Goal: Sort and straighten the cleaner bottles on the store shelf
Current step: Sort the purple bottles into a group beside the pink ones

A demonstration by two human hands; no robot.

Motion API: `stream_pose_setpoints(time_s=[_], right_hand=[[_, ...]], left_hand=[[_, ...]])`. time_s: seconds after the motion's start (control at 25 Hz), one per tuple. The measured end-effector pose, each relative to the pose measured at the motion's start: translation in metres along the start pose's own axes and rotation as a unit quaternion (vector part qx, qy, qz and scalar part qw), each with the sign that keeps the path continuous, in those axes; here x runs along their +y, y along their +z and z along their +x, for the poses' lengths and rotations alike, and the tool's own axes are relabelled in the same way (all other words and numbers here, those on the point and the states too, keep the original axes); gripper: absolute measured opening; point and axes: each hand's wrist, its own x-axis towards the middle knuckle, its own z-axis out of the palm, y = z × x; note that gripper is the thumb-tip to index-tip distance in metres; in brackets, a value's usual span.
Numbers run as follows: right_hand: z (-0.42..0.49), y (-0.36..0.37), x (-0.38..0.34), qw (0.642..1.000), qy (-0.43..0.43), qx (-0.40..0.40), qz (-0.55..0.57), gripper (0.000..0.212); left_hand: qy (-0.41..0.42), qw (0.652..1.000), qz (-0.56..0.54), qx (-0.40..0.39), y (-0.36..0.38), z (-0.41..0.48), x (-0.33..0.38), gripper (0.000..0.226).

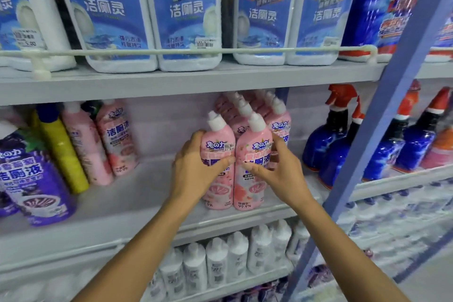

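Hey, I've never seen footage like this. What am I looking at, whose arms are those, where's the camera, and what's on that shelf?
There is no machine here. These are a person's two bare arms, seen from one wide-angle camera worn on their head, looking forward and down at a store shelf. The left hand grips the left pink bottle, and the right hand grips the right pink bottle. The two stand side by side at the front of the middle shelf, with more pink bottles lined up behind them. Further left on that shelf are two other pink bottles, a yellow bottle and a purple bottle. To the right stand blue spray bottles with red triggers. Above are big white jugs with blue labels, and below are white bottles.
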Motion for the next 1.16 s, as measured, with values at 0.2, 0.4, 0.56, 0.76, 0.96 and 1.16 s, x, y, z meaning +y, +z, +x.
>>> stream_pose_setpoints(time_s=[0.2,0.4,0.56,0.76,0.96,1.16], right_hand=[[0.004,-0.052,0.036,0.999,0.018,0.038,-0.01,0.081],[-0.003,-0.048,0.064,0.998,0.03,0.059,0.007,0.08],[-0.001,-0.042,0.071,0.997,0.014,0.071,0.014,0.08],[-0.005,-0.037,0.073,0.997,0.01,0.075,0.01,0.079],[-0.002,-0.039,0.074,0.998,0.025,0.051,0.021,0.078],[-0.007,-0.049,0.069,0.999,0.041,0.015,0.019,0.082]], left_hand=[[-0.064,0.994,-0.059,-0.067,0.049,-0.014,0.008,0.061],[-0.094,0.989,-0.094,-0.064,0.073,-0.044,-0.001,0.032],[-0.093,0.99,-0.095,-0.044,0.077,-0.044,0.007,0.032],[-0.11,0.988,-0.105,-0.032,0.077,-0.048,0.003,0.035],[-0.122,0.985,-0.115,-0.037,0.077,-0.049,0.0,0.037],[-0.119,0.984,-0.122,-0.06,0.075,-0.043,-0.001,0.039]])
